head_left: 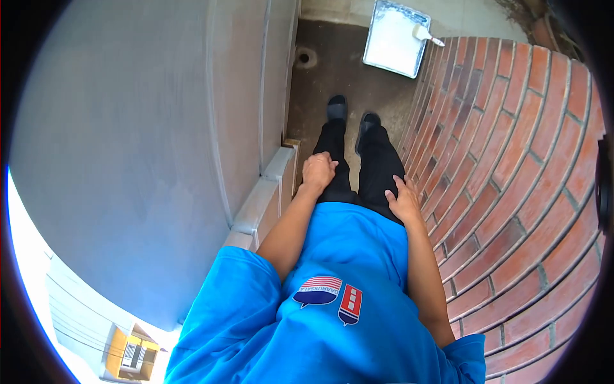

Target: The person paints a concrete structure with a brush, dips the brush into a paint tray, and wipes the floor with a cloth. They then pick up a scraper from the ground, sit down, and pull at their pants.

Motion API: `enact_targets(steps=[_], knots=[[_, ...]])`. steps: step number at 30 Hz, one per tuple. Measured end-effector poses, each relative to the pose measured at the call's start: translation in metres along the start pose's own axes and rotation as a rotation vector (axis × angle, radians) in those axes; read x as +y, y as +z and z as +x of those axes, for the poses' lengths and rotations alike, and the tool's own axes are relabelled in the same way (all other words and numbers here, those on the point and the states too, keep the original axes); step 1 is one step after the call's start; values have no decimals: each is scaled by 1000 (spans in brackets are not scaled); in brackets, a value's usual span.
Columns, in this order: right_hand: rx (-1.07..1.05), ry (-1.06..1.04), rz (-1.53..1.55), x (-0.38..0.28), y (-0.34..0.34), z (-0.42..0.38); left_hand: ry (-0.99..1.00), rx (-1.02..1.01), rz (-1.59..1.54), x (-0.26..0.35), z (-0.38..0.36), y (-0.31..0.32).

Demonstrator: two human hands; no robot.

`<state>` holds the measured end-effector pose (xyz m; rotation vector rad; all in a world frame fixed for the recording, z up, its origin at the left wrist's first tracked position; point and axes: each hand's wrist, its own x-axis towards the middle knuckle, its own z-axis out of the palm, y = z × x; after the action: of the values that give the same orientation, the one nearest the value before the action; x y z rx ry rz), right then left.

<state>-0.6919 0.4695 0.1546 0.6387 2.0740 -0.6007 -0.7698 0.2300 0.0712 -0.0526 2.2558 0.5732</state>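
My left hand [319, 170] rests against the left thigh of my black trousers [373, 174]. Its fingers are curled in, and I see nothing held in them. On the right thigh lies my right hand [404, 198], thumb and fingers apart, with nothing in it. Beyond my feet, a paint tray [366, 59] with white paint in it sits on the floor, out of reach of both hands. A paintbrush [421, 33] with pale bristles lies across the tray's right side, its handle sticking out over the rim toward the brick wall.
A tall grey wall [147, 128] rises on the left, with a stepped ledge [259, 203] at its base. A red brick wall [511, 166] curves along the right. Between them runs a narrow brown floor [332, 64] with a round drain hole [304, 58].
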Motion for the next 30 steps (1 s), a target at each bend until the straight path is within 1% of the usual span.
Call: enact_targets(steps=[1, 2, 4, 5, 8, 9, 12, 14, 16, 17, 20, 21, 24, 25, 28, 29, 30], knots=[[-18, 11, -30, 3, 8, -1, 40, 23, -29, -4, -4, 14], [-40, 22, -63, 9, 16, -4, 37, 21, -42, -7, -11, 28], [2, -62, -69, 24, 30, -2, 35, 25, -68, 3, -24, 41], [22, -107, -69, 32, 38, 0, 49, 65, -105, 9, -32, 46], [77, -259, 69, 62, 60, 11, -5, 89, -265, 29, -50, 56], [137, -276, 121, 61, 62, 10, -14, 61, -286, 33, -54, 57], [127, -262, 327, 51, 67, 5, -57, -11, -258, 46, -64, 65], [127, -231, 427, 44, 76, 1, -86, -52, -318, 45, -70, 72], [138, -246, 379, 38, 81, -7, -105, -78, -364, 37, -77, 81], [117, -244, 359, 41, 87, -8, -117, -92, -438, 30, -80, 87], [189, -241, 210, 62, 119, -16, -113, -76, -290, -3, -82, 114], [137, -181, 147, 64, 122, -22, -148, -117, -212, -7, -84, 113], [63, -57, -9, 68, 139, -42, -129, -130, -26, -23, -85, 118], [-60, -10, 6, 74, 147, -44, -140, -138, -13, -29, -84, 122], [-173, 128, -43, 74, 180, -67, -61, -219, -45, -54, -85, 136], [-261, 154, -11, 76, 188, -70, -51, -219, -100, -59, -86, 142], [-280, 170, -12, 74, 193, -73, -37, -222, -102, -62, -85, 145]])
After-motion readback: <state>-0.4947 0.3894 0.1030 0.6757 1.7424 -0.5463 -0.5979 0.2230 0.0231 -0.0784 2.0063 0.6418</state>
